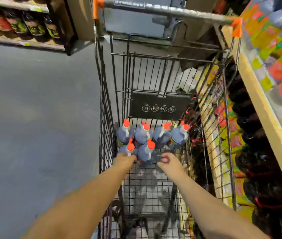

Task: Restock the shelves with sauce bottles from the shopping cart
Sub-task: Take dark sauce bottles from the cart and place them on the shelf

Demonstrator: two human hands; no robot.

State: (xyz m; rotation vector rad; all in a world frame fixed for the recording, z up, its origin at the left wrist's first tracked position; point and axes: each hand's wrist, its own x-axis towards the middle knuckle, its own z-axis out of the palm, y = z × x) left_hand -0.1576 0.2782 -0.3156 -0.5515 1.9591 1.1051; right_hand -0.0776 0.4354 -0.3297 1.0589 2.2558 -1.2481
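Note:
Several dark sauce bottles with orange caps stand clustered at the handle end of the wire shopping cart. Two of them stand nearest to me: a front left bottle and a front right bottle. Both my arms reach down into the cart. My left hand is against the base of the front left bottle; its fingers are hidden, so a grip cannot be judged. My right hand hovers just right of the front right bottle, fingers loosely curled, holding nothing that I can see.
A shelf packed with dark bottles and bright labels runs along the cart's right side. Another shelf of bottles stands far left across the grey floor. The cart handle has orange ends. The cart's near half holds no bottles.

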